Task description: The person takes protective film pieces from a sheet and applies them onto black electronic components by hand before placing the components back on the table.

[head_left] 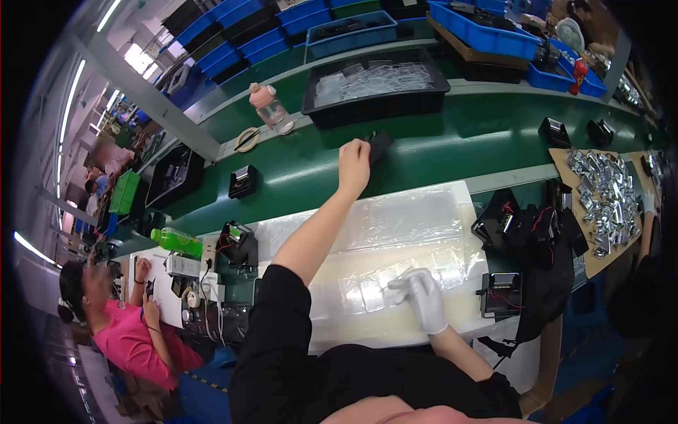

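Observation:
My left hand (354,164) is bare and reaches over the green conveyor belt (304,165). Its fingers are closed on a black part (379,146) at the belt's middle. A white glove covers my right hand (424,300), which is over the white work board (462,212). Its thumb and fingertips come together above small clear plastic pieces (374,291) on the board; whether anything is between them is too small to tell. Clear plastic film (395,225) lies across the board's upper part.
Black housings with red wires (503,220) stand right of the board, another (236,244) left. Beyond the belt are a black tray (374,106) of clear plastic and a pink-capped bottle (272,112). A co-worker in pink (134,339) sits at left; metal parts (604,198) lie right.

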A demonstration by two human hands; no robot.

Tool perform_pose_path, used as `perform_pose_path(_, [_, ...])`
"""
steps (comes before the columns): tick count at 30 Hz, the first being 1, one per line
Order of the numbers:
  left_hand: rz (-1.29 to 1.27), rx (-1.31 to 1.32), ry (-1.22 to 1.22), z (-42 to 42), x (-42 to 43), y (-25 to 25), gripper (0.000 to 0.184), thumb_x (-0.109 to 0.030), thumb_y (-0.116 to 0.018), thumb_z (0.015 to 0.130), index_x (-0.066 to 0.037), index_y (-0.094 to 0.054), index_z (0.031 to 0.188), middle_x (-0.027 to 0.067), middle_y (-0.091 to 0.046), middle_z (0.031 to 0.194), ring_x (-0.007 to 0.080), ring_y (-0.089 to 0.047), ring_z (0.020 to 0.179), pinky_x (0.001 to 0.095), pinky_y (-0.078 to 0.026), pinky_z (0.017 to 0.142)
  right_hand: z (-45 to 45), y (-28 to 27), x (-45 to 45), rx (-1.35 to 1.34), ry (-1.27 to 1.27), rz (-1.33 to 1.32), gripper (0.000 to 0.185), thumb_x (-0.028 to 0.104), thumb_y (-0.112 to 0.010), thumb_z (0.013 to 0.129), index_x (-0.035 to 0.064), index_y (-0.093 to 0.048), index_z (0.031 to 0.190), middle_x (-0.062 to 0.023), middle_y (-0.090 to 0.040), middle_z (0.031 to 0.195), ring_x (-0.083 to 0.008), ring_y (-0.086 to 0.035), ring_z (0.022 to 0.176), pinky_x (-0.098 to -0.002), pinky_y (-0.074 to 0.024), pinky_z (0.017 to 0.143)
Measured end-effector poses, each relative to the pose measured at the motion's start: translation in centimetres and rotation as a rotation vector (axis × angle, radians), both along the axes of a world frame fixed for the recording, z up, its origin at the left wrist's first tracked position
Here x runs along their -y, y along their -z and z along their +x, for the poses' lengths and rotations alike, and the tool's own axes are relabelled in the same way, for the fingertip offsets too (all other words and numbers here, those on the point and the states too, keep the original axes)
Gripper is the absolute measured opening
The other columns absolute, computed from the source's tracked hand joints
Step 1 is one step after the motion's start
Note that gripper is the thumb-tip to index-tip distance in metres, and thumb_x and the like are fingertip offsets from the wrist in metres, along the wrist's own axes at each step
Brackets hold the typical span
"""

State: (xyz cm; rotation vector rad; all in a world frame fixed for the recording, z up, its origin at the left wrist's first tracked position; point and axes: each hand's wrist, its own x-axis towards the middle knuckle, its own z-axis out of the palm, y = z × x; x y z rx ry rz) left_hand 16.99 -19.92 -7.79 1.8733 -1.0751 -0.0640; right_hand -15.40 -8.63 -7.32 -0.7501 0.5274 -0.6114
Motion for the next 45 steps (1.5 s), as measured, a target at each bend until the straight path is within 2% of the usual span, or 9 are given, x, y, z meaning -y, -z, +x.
perform_pose_path(1, [-0.003, 0.010, -0.011, 0.0, -1.1, -1.4, 0.020, -0.024, -0.057, 0.094, -0.005, -0.062, 0.097, 0.0073, -0.065, 0.102, 0.0285, -0.059, 0.102, 0.0339, -0.046, 0.088, 0.2, -0.2, 0.1, 0.009, 0.028, -0.025, 0.009, 0.010, -0.051, 0.102, 0.0031, -0.056, 0.106, -0.0154, -0.069, 0.100, -0.0141, -0.059, 0.069, -0.0234, -0.0499, 0.066])
perform_pose_path(5, [-0.367, -1.214, -0.158, -2.0, -7.5, -6.6, 0.033, -0.037, -0.058, 0.092, -0.008, -0.062, 0.076, 0.0042, -0.061, 0.075, 0.0186, -0.053, 0.068, 0.0294, -0.040, 0.066, 1.8, -2.8, 1.5, 0.016, 0.170, -0.186, 0.010, 0.011, -0.053, 0.102, 0.0036, -0.056, 0.108, -0.0112, -0.067, 0.094, -0.0121, -0.057, 0.068, -0.0218, -0.0469, 0.063])
perform_pose_path(10, [-0.109, -1.620, 0.390, -1.4, -15.6, -7.1, 0.042, -0.044, -0.057, 0.091, -0.009, -0.058, 0.068, 0.0024, -0.056, 0.065, 0.0136, -0.047, 0.057, 0.0249, -0.034, 0.057, 4.5, -6.2, 2.8, 0.000, 0.078, -0.329, 0.008, 0.010, -0.061, 0.096, 0.0027, -0.064, 0.099, -0.0050, -0.063, 0.080, -0.0088, -0.054, 0.068, -0.0203, -0.0431, 0.059])
perform_pose_path(16, [-0.018, -1.722, 0.357, -4.8, -19.8, -8.4, 0.047, -0.048, -0.052, 0.091, -0.009, -0.057, 0.066, 0.0013, -0.051, 0.058, 0.0131, -0.041, 0.050, 0.0243, -0.032, 0.054, 7.1, -8.9, 0.5, -0.043, -0.169, -0.390, 0.007, 0.010, -0.063, 0.095, 0.0032, -0.065, 0.093, -0.0044, -0.063, 0.078, -0.0080, -0.053, 0.066, -0.0202, -0.0429, 0.059])
perform_pose_path(30, [-0.037, -1.526, 0.195, -7.0, -18.4, -7.0, 0.040, -0.039, -0.045, 0.084, -0.007, -0.059, 0.064, 0.0040, -0.059, 0.065, 0.0136, -0.047, 0.060, 0.0260, -0.037, 0.062, 5.9, -10.2, 0.6, -0.208, -0.342, -0.526, 0.016, 0.010, -0.061, 0.095, 0.0022, -0.062, 0.081, -0.0035, -0.057, 0.063, -0.0085, -0.049, 0.044, -0.0222, -0.0422, 0.047])
perform_pose_path(35, [-0.079, -1.340, 0.082, -8.5, -16.2, -8.4, 0.043, -0.040, -0.045, 0.086, -0.006, -0.060, 0.065, 0.0032, -0.059, 0.066, 0.0134, -0.047, 0.061, 0.0242, -0.037, 0.064, 5.2, -9.6, 1.9, -0.290, -0.330, -0.682, 0.015, 0.013, -0.060, 0.095, 0.0007, -0.065, 0.088, -0.0077, -0.062, 0.073, -0.0148, -0.059, 0.056, -0.0265, -0.0487, 0.058])
perform_pose_path(38, [-0.076, -1.158, 0.100, -5.6, -14.3, -8.3, 0.044, -0.041, -0.046, 0.086, -0.004, -0.062, 0.068, 0.0029, -0.059, 0.066, 0.0134, -0.047, 0.062, 0.0230, -0.037, 0.064, 5.5, -7.1, 2.7, -0.399, -0.180, -1.032, 0.013, 0.012, -0.059, 0.095, 0.0003, -0.065, 0.095, -0.0095, -0.064, 0.082, -0.0181, -0.060, 0.066, -0.0286, -0.0491, 0.065])
perform_pose_path(40, [-0.114, -0.683, 0.058, -3.9, -13.5, -10.4, 0.039, -0.036, -0.050, 0.090, -0.005, -0.067, 0.073, 0.0017, -0.057, 0.064, 0.0143, -0.048, 0.063, 0.0235, -0.038, 0.066, 6.5, -5.6, 2.4, -0.464, -0.029, -1.372, 0.015, 0.011, -0.058, 0.095, -0.0001, -0.066, 0.102, -0.0112, -0.065, 0.091, -0.0213, -0.062, 0.076, -0.0307, -0.0495, 0.072])
perform_pose_path(45, [0.171, 0.015, 0.019, -0.4, -15.1, -10.3, 0.021, -0.025, -0.059, 0.093, -0.007, -0.069, 0.092, 0.0091, -0.061, 0.085, 0.0237, -0.057, 0.079, 0.0327, -0.047, 0.076, 6.5, -6.2, 0.1, -0.425, -0.364, -1.261, 0.023, 0.013, -0.061, 0.092, 0.0013, -0.067, 0.111, -0.0121, -0.064, 0.099, -0.0272, -0.061, 0.087, -0.0338, -0.0480, 0.082])
